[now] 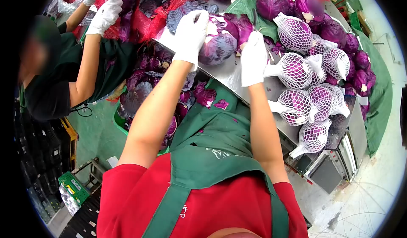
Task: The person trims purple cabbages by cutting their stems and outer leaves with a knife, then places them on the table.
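Observation:
My left hand (191, 37), in a white glove, is closed against the left side of a red cabbage (218, 48) at the near edge of the metal table. The cabbage has a dull bluish outer leaf low down and shiny purple above. Close to its right side is my right hand (254, 60), also gloved, with fingers pinched together. A loose purple leaf (243, 28) stands between that hand and the cabbage. A thin dark shape rises above the right fingertips. Whether that hand grips it or the leaf I cannot tell.
Several cabbages in white foam nets (295, 70) lie at the right, with bare red cabbages (272, 5) behind. Trimmed leaves (142, 96) fill a green crate (120, 121) below left. A co-worker's gloved hand (106, 15) is at the upper left, near red mesh sacking (146, 22).

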{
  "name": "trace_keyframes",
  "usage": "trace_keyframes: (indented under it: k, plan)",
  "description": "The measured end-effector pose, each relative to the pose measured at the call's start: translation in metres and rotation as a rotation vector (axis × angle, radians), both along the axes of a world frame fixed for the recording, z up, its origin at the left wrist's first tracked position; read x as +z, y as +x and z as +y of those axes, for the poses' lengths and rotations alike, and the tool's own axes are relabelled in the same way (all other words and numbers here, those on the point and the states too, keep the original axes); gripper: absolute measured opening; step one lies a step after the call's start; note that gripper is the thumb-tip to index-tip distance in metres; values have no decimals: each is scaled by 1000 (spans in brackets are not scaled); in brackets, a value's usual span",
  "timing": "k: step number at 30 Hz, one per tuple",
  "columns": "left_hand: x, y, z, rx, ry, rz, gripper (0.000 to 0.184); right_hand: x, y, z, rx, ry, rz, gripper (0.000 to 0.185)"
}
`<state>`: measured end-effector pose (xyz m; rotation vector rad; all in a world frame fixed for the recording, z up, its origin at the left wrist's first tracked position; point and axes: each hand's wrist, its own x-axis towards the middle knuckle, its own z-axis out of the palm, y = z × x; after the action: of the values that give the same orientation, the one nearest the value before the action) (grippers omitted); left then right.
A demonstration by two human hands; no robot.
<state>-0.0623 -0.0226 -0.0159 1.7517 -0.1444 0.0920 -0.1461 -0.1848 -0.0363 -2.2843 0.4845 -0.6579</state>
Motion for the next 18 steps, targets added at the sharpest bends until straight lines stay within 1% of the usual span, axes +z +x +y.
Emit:
trace_keyframes:
  k: [1, 2, 3, 4, 5, 7, 9, 10, 11, 12, 13, 14, 16, 17, 18]
  plan:
    - [7, -3, 5, -2, -38, 96, 36, -18, 7, -20, 25, 53, -53, 43]
    - [6, -2, 12, 2, -91, 120, 35, -47, 11, -35, 61, -65, 62, 44]
    - [-21, 17, 24, -48, -127, 107, 36, -72, 14, -45, 94, -179, 175, 44]
    - [-14, 14, 27, -41, -154, 144, 36, -73, 13, -44, 125, -146, 113, 45]
    - [-10, 6, 32, -31, -181, 191, 35, -73, 13, -48, 132, -143, 112, 45]
    - [-6, -8, 42, -37, -203, 104, 36, -50, 5, -49, 124, 295, 362, 44]
    - [-27, 1, 56, -85, -322, 114, 35, -102, 11, -70, 218, 134, 212, 43]
    - [-34, 4, 62, -84, -363, 133, 34, -91, 5, -66, 206, 219, 264, 42]
    - [-40, 8, 68, -80, -404, 151, 34, -80, -1, -62, 128, 187, 215, 41]
    - [-47, 12, 71, -49, -413, 151, 34, -40, -17, -45, 5, 193, 134, 40]
    - [-51, 14, 73, -16, -422, 157, 33, -4, -28, -31, -34, 236, 70, 41]
    - [-51, 16, 73, -12, -422, 155, 33, 28, -34, -16, -10, 270, 13, 44]
    - [-46, 12, 66, -19, -257, 8, 33, 56, -37, 5, 217, 320, -9, 45]
    - [-43, 8, 60, -28, -173, -59, 32, 57, -38, 12, 405, 210, -64, 47]
    - [-20, -4, 51, -69, -125, -2, 31, 54, -31, 18, 533, 101, -158, 46]
